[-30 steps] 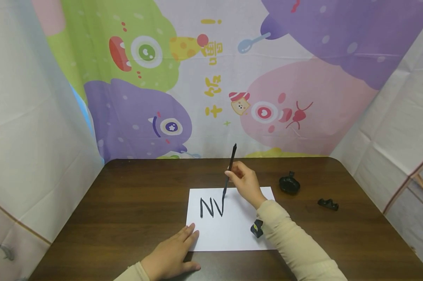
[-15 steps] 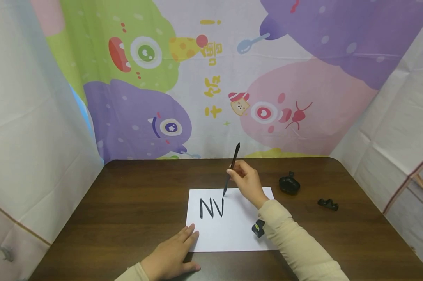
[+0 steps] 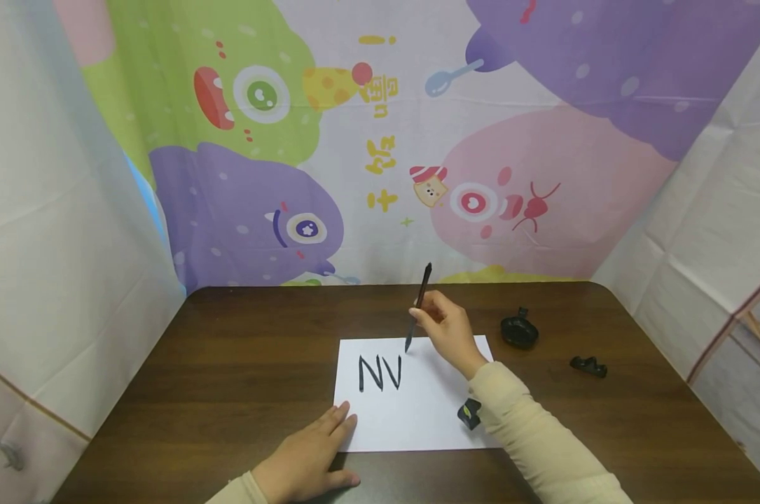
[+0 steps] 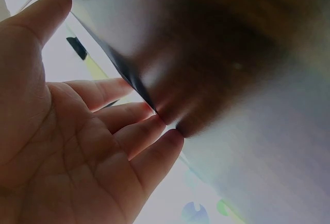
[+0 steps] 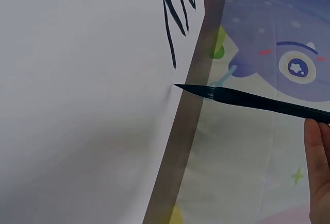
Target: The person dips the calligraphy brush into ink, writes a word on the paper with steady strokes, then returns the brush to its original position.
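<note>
My right hand (image 3: 445, 325) pinches a dark writing brush (image 3: 423, 288) by its handle, and the brush leans with its top end tilted to the right. In the right wrist view the pointed black tip of the brush (image 5: 247, 99) is right at the paper, close to the last stroke's end. The white paper (image 3: 424, 423) bears black ink strokes shaped like an N and a V (image 3: 392, 374). My left hand (image 3: 310, 448) lies with fingers extended, fingertips on the paper's lower left corner and thumb on the table. The left wrist view shows its palm (image 4: 77, 141) from below.
On the brown table (image 3: 247, 364), a small black dish (image 3: 520, 332) with a short handle stands right of the paper. A wavy black brush rest (image 3: 588, 366) lies farther right. A small black device (image 3: 469, 414) sits beside my right sleeve. A cartoon curtain (image 3: 380, 245) hangs behind.
The brush tip has come off the top of the V's right stroke and shifted slightly right. My right hand moved a little right with it; my left hand stayed in place.
</note>
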Available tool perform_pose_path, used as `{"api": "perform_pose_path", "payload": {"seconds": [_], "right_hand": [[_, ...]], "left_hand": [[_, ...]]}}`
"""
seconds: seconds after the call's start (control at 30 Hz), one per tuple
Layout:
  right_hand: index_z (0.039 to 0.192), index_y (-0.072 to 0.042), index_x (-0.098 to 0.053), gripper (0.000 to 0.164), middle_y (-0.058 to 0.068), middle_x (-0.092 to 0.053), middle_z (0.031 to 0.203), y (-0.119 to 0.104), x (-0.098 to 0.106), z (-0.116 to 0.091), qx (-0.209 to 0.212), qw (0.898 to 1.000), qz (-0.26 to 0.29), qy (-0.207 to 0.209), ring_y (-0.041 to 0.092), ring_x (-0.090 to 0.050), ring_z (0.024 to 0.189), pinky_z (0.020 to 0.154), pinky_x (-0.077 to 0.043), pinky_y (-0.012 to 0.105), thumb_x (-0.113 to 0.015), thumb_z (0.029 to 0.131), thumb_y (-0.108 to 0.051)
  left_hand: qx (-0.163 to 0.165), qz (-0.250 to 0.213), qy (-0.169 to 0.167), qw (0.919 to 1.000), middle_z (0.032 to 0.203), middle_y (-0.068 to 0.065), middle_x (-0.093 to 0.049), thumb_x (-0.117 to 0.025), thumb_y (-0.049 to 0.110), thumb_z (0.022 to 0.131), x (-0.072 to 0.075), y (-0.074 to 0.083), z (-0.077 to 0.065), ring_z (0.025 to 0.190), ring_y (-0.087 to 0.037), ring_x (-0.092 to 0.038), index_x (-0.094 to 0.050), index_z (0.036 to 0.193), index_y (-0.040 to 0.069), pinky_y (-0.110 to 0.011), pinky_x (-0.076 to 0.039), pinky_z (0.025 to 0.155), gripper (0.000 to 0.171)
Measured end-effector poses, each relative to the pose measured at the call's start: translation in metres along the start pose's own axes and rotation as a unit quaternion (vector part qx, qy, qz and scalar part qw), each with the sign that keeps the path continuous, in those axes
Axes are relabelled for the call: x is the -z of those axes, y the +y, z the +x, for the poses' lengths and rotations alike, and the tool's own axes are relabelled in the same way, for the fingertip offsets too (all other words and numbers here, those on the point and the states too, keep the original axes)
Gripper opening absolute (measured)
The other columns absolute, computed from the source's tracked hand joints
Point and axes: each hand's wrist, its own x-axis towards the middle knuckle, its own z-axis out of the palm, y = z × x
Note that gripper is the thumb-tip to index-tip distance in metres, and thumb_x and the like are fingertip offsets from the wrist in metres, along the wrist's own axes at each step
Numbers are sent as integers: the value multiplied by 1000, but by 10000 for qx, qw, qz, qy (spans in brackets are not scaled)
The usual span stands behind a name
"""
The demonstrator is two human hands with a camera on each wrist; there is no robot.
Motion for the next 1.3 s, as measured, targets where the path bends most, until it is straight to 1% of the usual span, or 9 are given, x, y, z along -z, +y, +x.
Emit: {"api": "perform_pose_path", "payload": {"seconds": [0.23,0.4,0.57,0.77,0.93,1.03,1.3], "right_hand": [[95,-8,-62,16,0,-66,81,2,0,-2,177,9997,-181,-33,11,-62,72,65,-53,25,-64,86,-21],[95,-10,-62,15,-1,-66,82,3,-1,-3,266,9993,-240,-51,10,-63,74,66,-53,26,-65,85,-21],[94,-12,-62,14,-3,-66,82,2,0,-4,242,9992,-306,-99,10,-63,75,67,-53,25,-65,85,-23],[94,-14,-62,13,-1,-67,83,1,0,-6,278,9993,-199,-166,11,-65,76,66,-54,23,-66,85,-20],[95,-12,-62,14,0,-67,84,1,0,-8,185,9994,-103,-257,13,-66,75,65,-54,23,-65,85,-21],[95,-10,-62,16,-1,-67,83,0,1,-9,101,9994,-124,-293,12,-65,74,65,-54,23,-65,85,-22],[93,-12,-62,17,-3,-66,80,-1,3,-13,23,9992,-233,-339,10,-63,70,63,-53,24,-65,84,-27]], "left_hand": [[-28,29,75,10000,147,-13,-33,-62,57,76,0,0,-1,132,-31,-36,-41,138,7,-48,-40,98,83],[29,27,11,10000,148,-13,-32,-62,58,76,1,0,0,133,-31,-34,-40,138,7,-48,-39,99,83],[47,4,-35,10000,148,-12,-31,-61,58,76,1,1,1,133,-31,-34,-40,138,8,-48,-39,99,83],[32,12,-21,10000,148,-13,-31,-61,58,76,1,1,0,133,-31,-34,-40,138,8,-49,-39,99,83],[27,25,9,10000,147,-13,-32,-61,59,76,1,0,1,133,-31,-34,-40,138,8,-49,-39,99,83],[30,18,6,10000,147,-13,-32,-60,59,76,1,0,1,133,-32,-34,-40,138,8,-49,-39,99,83],[41,20,-20,10000,148,-12,-31,-61,59,76,0,0,0,133,-31,-34,-39,139,8,-49,-39,98,83]]}}
